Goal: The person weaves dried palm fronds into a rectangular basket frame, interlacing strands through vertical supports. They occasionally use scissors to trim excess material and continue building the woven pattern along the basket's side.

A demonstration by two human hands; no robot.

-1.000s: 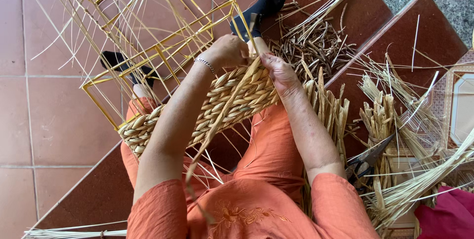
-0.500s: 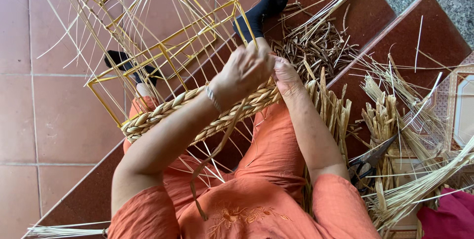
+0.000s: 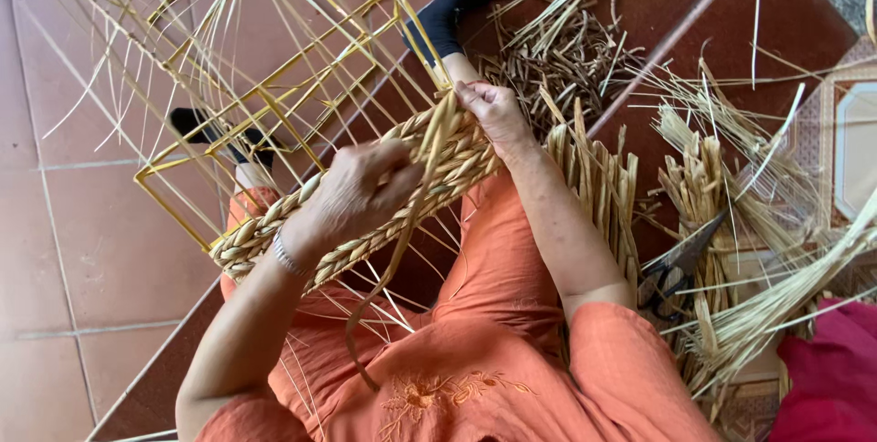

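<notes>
Straw braid across our lap

Straw-coloured woven band (image 3: 365, 200) runs diagonally through the frame's centre, fastened on a yellow wire frame (image 3: 274, 95). Our left hand (image 3: 352, 195) closes over its middle; our right hand (image 3: 493, 113) pinches its upper end, perhaps gripping a loose strand (image 3: 402, 241). Scissors (image 3: 676, 264) lie right, among cut reeds (image 3: 713, 186).

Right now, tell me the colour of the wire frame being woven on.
Yellow; the wire frame shows best in the head view.
</notes>
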